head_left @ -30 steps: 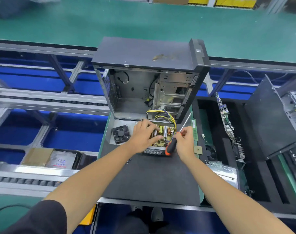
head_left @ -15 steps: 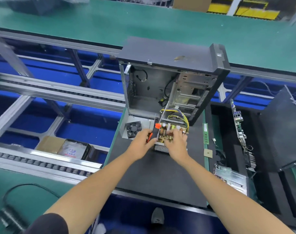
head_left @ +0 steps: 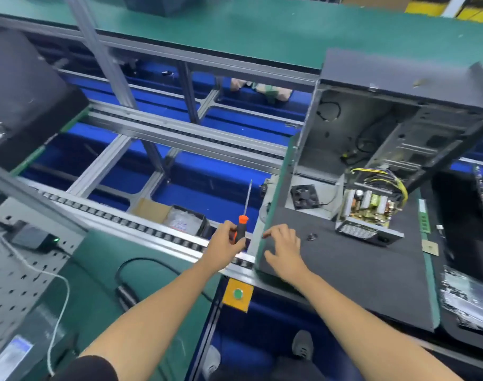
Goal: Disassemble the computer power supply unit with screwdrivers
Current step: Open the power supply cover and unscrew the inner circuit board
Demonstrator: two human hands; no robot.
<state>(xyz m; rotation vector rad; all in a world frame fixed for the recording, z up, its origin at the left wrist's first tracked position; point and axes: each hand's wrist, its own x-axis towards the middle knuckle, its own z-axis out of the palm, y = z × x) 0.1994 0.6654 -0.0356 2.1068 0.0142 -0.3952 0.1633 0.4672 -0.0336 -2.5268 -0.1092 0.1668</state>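
The screwdriver [head_left: 241, 225] is gripped by its black and orange handle in the left hand [head_left: 226, 243], fingers curled round it, with the thin shaft pointing up and away. Tool and hand are held off the left edge of the black mat [head_left: 353, 266], above the roller rail [head_left: 141, 228], and well apart from the power supply unit [head_left: 369, 215]. The right hand [head_left: 283, 250] is laid on the near left corner of the mat, fingers loosely spread and bent, with nothing held in it.

Just right of that hand, a small dark fastener [head_left: 312, 237], probably a screw, is seen loose on the mat. Farther right on the mat, the power supply unit is found with its cover off: the circuit board, coils and a capacitor are exposed, and yellow wires are run up from it toward the open computer case [head_left: 386, 127] standing behind. A metal panel carrying a small black fan [head_left: 304, 197] is laid to the unit's left, joined to it by a thin lead.

Several risks are judged from here. The loose fastener could be brushed off the mat by the right hand and lost below the rail. The screwdriver, held over the gap, could be dropped out of reach if the grip slackens. The exposed capacitor could be touched by the bare tip or by fingers, and the fan lead could be strained if the panel is pulled away first.
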